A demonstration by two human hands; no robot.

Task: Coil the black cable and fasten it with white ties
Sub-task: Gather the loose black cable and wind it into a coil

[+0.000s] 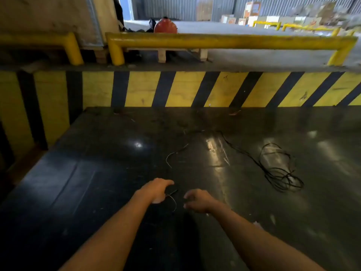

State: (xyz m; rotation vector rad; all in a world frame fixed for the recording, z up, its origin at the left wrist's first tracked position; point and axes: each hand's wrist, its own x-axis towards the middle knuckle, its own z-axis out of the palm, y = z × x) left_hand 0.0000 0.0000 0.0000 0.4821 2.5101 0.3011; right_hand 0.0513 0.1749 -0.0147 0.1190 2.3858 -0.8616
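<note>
My left hand (158, 189) is by the near middle of the worktop (97, 173). It seems to pinch a thin black end with a white tie (172, 201) hanging off. My right hand (197, 200) is just beside it, fingers curled, holding nothing. The cable (279, 169) lies in a loose pile far off to the right, so my right hand is nearer.

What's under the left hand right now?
Just past the left hand, a short black cable end and a thin white tie emerge onto the dark table. How far either runs beneath the palm is hidden, as is any grip by the fingers.
</note>
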